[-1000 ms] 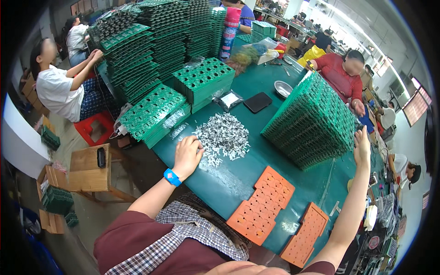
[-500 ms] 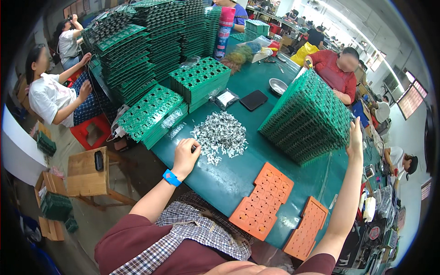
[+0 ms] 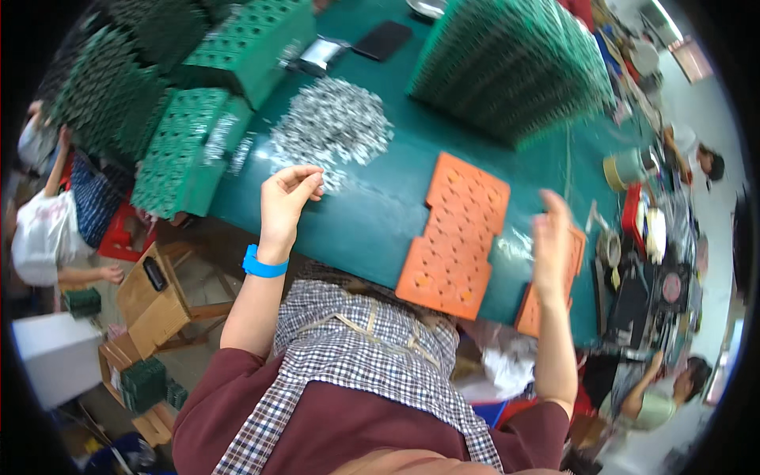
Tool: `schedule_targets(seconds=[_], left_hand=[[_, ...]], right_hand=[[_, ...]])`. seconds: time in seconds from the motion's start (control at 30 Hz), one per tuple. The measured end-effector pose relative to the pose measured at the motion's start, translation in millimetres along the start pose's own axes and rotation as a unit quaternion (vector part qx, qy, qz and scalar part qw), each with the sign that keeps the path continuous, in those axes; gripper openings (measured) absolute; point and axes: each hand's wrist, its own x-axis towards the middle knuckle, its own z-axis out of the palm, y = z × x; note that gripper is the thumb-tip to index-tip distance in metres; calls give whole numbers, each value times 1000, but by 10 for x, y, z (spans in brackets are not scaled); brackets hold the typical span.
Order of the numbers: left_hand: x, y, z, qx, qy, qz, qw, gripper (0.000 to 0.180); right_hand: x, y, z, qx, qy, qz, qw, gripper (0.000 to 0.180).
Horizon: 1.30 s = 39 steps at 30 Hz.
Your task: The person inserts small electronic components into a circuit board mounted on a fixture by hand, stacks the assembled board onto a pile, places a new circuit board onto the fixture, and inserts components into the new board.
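Note:
My left hand (image 3: pixel 289 204), with a blue band at the wrist, is closed in a pinch at the near edge of a pile of small white and grey parts (image 3: pixel 332 119). Whatever sits between its fingertips is too small to make out. Motion blurs my right hand (image 3: pixel 550 249); its fingers look stretched out with nothing in them, above a narrow orange plate (image 3: pixel 576 245) that it partly covers. Between my hands lies a larger orange plate (image 3: pixel 455 237) with rows of holes and notched sides.
A tall stack of green circuit boards (image 3: pixel 507 71) stands at the far right. More green board stacks (image 3: pixel 182 142) line the left. Beyond the pile lie a clear packet (image 3: pixel 321 55) and a black phone-like slab (image 3: pixel 381 39). A wooden stool (image 3: pixel 162 293) stands left of the table.
My right hand has left the tall board stack and come down near the narrow orange plate. My left hand stays by the pile, fingers now pinched. The view has tilted downward.

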Motion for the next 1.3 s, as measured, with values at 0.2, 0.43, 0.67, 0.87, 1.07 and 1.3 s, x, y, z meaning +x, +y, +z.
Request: schedule_targets(seconds=[0.2, 0.43, 0.67, 0.87, 1.07, 1.3], left_hand=[[-82, -217, 615, -33, -134, -72, 988, 15], [-76, -333, 699, 6, -110, -43, 993, 24], [-114, -113, 651, 181, -79, -1, 980, 26], [-30, -243, 600, 346, -30, 279, 895, 23], [-176, 210, 138, 449, 36, 337, 827, 21], [-292, 594, -1227, 729, 259, 120, 622, 67]], right_hand=[[223, 406, 571, -54, -96, -38, 993, 44], [226, 449, 747, -35, -78, -35, 996, 41], [73, 313, 838, -77, -66, -43, 994, 43], [49, 376, 833, -95, -58, -27, 993, 41], [44, 352, 852, -81, -69, -19, 994, 41], [69, 345, 821, -94, -72, -36, 992, 42]])
